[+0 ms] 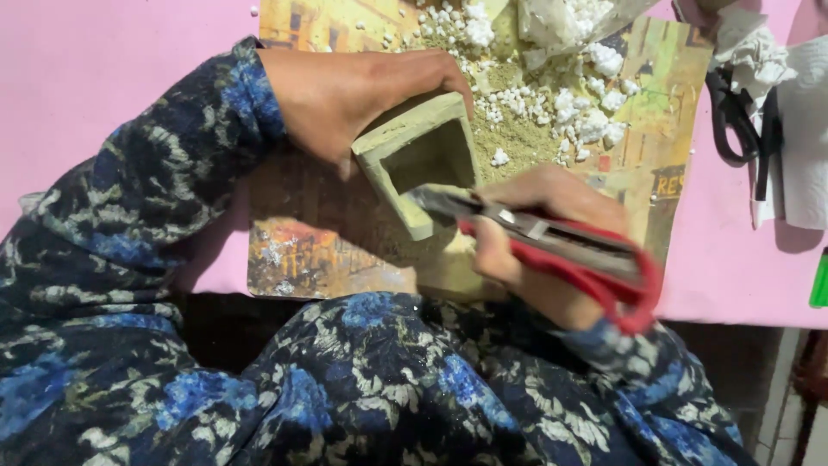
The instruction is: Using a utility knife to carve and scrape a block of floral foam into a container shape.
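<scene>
While our left hand [345, 95] steadies the hollow green block [418, 160] over the printed mat [319, 242], our right hand [535, 242] grips red-handled pliers [552, 242] at its opening; trimming seems underway, needing careful bites next

Left hand [345, 95]: curled over the green block [414, 160], gripping its far side.
Right hand [535, 250]: just right of the block, apparently fisted.

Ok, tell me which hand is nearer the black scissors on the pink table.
Right. The right hand is nearer the black scissors, below-left of them; the left hand is further left.
</scene>
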